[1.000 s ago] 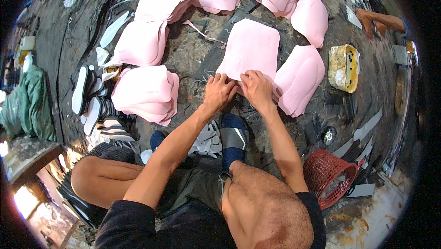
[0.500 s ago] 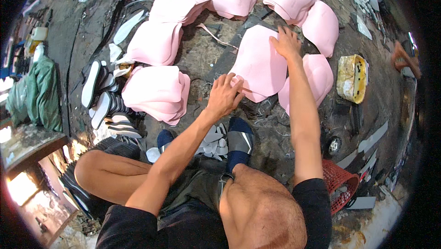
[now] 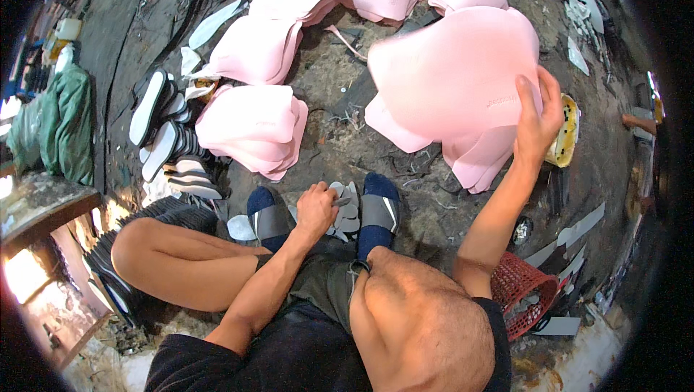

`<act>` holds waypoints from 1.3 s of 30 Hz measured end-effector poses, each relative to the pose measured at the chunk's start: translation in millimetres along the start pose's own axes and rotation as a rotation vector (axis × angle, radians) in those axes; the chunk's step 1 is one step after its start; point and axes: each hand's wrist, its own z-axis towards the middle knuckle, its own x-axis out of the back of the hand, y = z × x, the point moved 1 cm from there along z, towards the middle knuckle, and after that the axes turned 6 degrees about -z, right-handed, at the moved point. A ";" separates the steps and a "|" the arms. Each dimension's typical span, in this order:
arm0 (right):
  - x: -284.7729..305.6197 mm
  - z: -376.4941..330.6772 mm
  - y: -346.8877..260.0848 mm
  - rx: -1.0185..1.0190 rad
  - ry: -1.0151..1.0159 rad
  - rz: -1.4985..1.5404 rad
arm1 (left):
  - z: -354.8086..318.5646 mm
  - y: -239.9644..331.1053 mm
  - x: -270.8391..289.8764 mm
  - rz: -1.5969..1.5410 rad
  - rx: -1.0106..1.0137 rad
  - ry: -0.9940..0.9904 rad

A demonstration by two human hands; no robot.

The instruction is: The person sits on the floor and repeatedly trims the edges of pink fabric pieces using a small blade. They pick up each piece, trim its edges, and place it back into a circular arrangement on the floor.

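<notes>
My right hand grips the right edge of a large pink sheet, thumb on its upper face. The sheet is lifted and slightly bowed, hiding parts of the pink pieces beneath. Between my feet, my left hand is closed over a pile of small grey rounded cut pieces, with one grey piece at its fingertips. Below the raised sheet, the corner of another pink sheet and a pink stack show.
More pink stacks curve round the far floor. Striped sandals lie at left beside a worn wooden bench. A yellow-stained tub and a red plastic basket stand at right. A green cloth hangs at far left.
My right hand has lifted a pink sheet and brought it right over the neighbouring stacks. My left hand has left the pink sheet and come back to the grey pieces between my feet.
</notes>
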 end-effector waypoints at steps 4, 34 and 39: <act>-3.3 -48.9 38.8 -0.478 0.049 0.549 | 11.7 1.6 -0.2 -0.241 0.062 0.086; -101.6 -128.8 111.8 0.570 -0.375 -0.639 | 207.0 45.6 -20.1 0.117 -0.662 0.258; -100.3 -98.4 107.9 0.203 -0.468 -0.511 | 208.3 44.2 -19.9 0.078 -0.630 0.289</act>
